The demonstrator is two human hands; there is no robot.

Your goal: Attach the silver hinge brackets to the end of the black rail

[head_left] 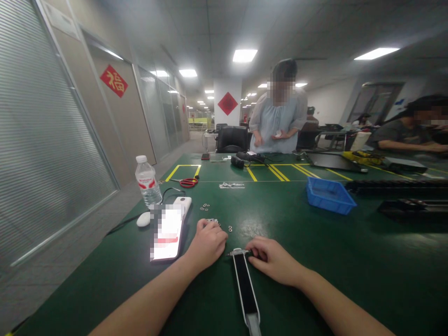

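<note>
A long black strip with metal ends (245, 284) lies on the green table (315, 261), running from near me toward the far side. My right hand (271, 259) rests at its far metal end, fingers curled around the end piece. My left hand (207, 242) lies just left of the strip, fingers curled down over small metal parts (212, 221) on the mat. What its fingers hold, if anything, is hidden. A lit phone (167, 233) lies left of my left hand.
A water bottle (148, 182), white mouse (143, 219), red scissors (188, 182) and several small washers (205, 206) sit at left. A blue bin (329, 195) stands at right. A person (278, 116) stands across the table; another sits at far right (413, 133).
</note>
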